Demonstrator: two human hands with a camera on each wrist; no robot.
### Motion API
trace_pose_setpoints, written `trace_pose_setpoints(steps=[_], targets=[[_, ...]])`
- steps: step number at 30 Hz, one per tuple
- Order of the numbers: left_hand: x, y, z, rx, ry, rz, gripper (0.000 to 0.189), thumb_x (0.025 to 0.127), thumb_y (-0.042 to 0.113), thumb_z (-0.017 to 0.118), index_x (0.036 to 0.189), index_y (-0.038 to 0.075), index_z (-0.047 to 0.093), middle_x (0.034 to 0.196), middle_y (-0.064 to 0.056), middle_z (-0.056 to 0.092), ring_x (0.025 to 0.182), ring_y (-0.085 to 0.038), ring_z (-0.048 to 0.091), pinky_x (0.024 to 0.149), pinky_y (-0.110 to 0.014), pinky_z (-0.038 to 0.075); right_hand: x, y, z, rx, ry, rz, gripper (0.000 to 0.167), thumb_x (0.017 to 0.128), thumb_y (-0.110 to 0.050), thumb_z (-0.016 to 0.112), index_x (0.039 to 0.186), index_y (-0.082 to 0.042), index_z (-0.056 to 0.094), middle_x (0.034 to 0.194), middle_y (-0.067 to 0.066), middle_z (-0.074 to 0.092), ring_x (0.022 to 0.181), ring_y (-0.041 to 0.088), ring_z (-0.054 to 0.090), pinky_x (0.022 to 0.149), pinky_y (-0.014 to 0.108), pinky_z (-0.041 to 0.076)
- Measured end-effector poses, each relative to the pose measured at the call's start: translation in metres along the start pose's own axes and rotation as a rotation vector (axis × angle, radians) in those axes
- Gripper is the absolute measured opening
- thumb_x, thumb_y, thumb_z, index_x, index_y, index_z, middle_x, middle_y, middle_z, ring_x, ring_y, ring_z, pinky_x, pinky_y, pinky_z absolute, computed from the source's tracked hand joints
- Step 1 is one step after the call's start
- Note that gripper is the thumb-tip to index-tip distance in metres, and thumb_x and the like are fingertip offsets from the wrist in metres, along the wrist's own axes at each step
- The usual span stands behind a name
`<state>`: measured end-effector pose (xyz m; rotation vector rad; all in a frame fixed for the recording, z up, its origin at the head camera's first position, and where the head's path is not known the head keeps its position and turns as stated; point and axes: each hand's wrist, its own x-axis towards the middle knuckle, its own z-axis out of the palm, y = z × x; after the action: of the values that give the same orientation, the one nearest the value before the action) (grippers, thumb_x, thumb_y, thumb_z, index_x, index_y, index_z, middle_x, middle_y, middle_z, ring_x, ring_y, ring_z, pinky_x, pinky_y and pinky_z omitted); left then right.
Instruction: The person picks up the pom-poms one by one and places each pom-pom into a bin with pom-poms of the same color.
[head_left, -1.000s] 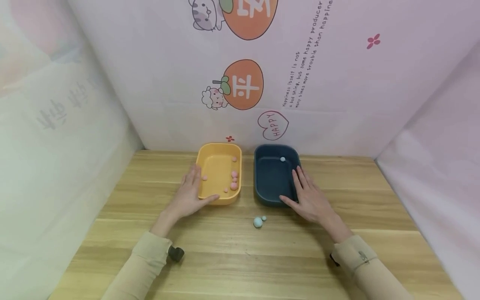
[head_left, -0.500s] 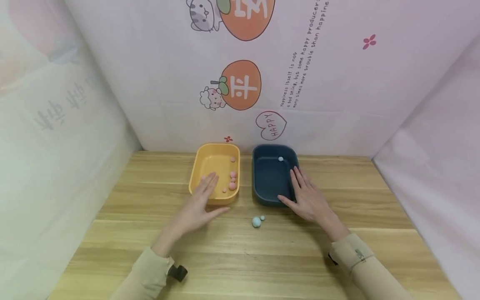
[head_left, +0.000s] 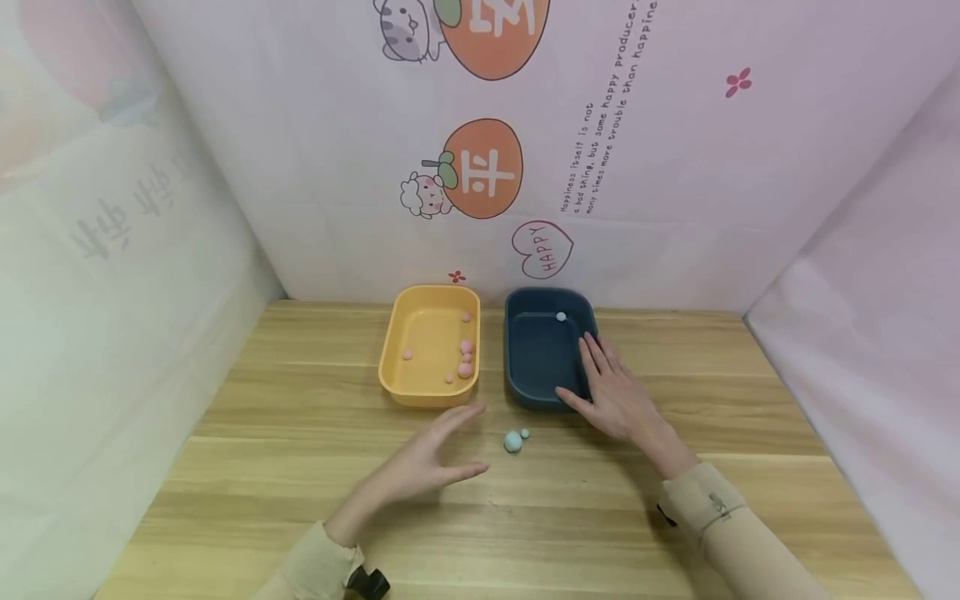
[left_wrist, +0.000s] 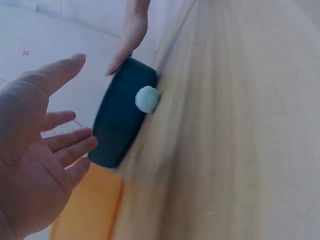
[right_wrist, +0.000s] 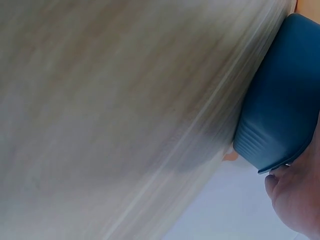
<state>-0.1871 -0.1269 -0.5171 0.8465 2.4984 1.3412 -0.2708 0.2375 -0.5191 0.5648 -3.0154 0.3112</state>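
My left hand [head_left: 420, 467] hovers over the table in front of the yellow bin, thumb and fingers spread, holding nothing. Just right of its fingertips lie a larger pale-blue ball [head_left: 513, 442] and a smaller pale-blue ball [head_left: 525, 433]. Fingers straight, my right hand [head_left: 618, 404] rests on the right rim of the dark blue bin [head_left: 547, 358], its thumb at the front corner. One small pale ball [head_left: 561, 317] sits at the back inside that bin. In the left wrist view the larger ball overlaps the bin's wall, and the left palm shows bare.
The yellow bin [head_left: 429, 400] stands left of the blue one, with a narrow gap between them. Several pink balls [head_left: 465, 370] lie in it, mostly along its right side. A printed cloth [head_left: 645, 258] hangs close behind both bins, and plain cloth walls flank the wooden table [head_left: 585, 525].
My left hand has left the yellow bin's rim and moved right and toward me, close to the loose pale-blue balls. The right hand stays on the blue bin.
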Motion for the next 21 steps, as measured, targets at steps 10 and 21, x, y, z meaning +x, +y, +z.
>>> trace_pose_setpoints(steps=[10,21], targets=[[0.004,-0.019,0.018,0.012,0.081,-0.028,0.072,0.101,0.036,0.081,0.16,0.006,0.052,0.162,-0.012,0.059,0.152,-0.036,0.056,0.129,-0.061,0.043,0.002,-0.001,-0.002,-0.013,-0.001,-0.008,0.104,0.108,-0.065,0.054,0.173,0.007,0.015,0.182,0.03,0.016,0.171,0.049,0.013,0.138,0.063,0.026],[0.014,-0.032,0.039,0.018,0.079,0.017,0.079,0.102,0.049,0.077,0.162,0.005,0.049,0.165,-0.019,0.055,0.154,-0.044,0.052,0.128,-0.065,0.042,0.003,-0.001,-0.007,0.043,-0.039,0.02,0.111,0.107,-0.067,0.055,0.173,0.007,0.006,0.184,0.028,0.003,0.172,0.049,0.011,0.139,0.064,0.021]])
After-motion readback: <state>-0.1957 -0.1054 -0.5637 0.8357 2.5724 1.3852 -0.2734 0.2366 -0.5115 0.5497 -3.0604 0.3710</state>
